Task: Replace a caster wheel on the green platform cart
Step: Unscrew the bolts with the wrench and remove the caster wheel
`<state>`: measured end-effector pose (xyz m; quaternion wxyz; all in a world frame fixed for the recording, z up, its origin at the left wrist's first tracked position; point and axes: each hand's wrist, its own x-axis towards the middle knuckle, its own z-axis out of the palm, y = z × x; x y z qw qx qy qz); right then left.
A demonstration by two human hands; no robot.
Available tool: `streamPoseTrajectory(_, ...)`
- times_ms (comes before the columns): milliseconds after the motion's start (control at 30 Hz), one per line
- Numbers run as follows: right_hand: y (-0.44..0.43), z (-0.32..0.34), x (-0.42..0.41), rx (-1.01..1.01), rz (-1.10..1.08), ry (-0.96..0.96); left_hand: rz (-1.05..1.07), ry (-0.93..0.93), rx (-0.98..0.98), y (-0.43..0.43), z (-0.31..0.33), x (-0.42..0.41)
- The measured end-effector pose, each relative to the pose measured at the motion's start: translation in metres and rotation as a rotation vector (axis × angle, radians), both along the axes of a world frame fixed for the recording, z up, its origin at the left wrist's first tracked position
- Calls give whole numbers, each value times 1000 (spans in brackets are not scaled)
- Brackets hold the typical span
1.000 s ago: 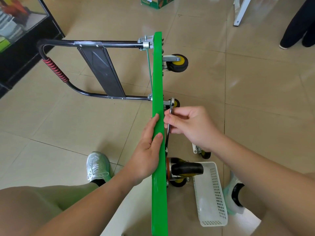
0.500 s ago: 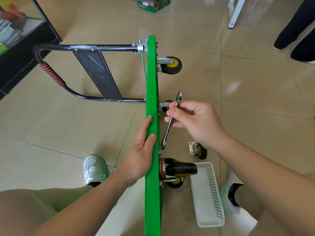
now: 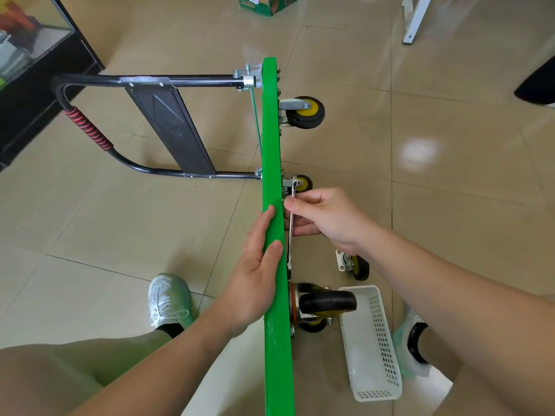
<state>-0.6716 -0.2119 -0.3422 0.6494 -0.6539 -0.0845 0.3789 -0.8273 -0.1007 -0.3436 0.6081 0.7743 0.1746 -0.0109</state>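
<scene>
The cart (image 3: 274,145) stands on edge on the floor. The left hand (image 3: 255,277) lies flat on its top rim, fingers straight and together. Just right of the cart, the right hand (image 3: 327,219) pinches a wrench (image 3: 290,235), whose head seems to meet a mounted caster (image 3: 303,183). A loose caster (image 3: 354,264) lies further right.

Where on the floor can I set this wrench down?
For the wrench, bare tile lies right of the far caster and loose caster. More lies left of the green deck, between handle and shoe. Crowded around the white basket.
</scene>
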Motion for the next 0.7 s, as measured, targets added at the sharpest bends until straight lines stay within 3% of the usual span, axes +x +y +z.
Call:
streamPoseTrajectory(133, -2, 5, -6, 40, 16, -50, -1, -12, 6, 1, -3, 1)
streamPoseTrajectory(267, -13, 16, -25, 84, -31, -209, -1, -22, 19, 1, -3, 1)
streamPoseTrajectory(500, -42, 32, -72, 178, 86, -485, 37, -37, -8, 0, -4, 1)
streamPoseTrajectory(700, -48, 35, -70, 234, -72, -603, 32, -30, 26, 1, -7, 1)
